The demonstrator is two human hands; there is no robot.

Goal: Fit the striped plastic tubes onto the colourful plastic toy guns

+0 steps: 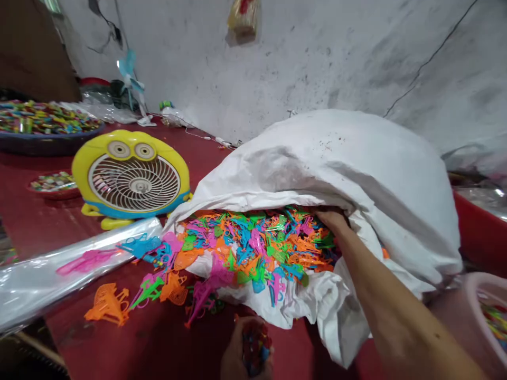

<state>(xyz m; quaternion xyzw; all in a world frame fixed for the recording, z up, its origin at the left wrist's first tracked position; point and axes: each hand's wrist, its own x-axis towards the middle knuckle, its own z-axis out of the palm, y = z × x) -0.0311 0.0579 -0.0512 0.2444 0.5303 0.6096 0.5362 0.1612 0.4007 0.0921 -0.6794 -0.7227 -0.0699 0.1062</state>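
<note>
A large white woven sack (pixel 356 153) lies on its side with its mouth towards me. Bright plastic toy pieces (pixel 257 243) in orange, green, pink and blue fill the mouth. My right hand (pixel 330 217) reaches under the upper edge of the sack, among the pieces; its fingers are hidden. Low in the view, my left hand (pixel 235 351) is curled around a bundle of small shiny red, blue and yellow pieces (pixel 256 345), whose kind I cannot make out. Several loose toy pieces, among them an orange one (pixel 108 304), lie on the red tabletop (pixel 158 348) left of the sack.
A yellow minion-shaped fan (pixel 134 177) stands left of the sack, with clear plastic bags (pixel 59 269) in front. Farther left are a wide basin (pixel 47 138) of colourful pieces and a small red tray (pixel 59 192). A pink tub (pixel 471 301) is at the right.
</note>
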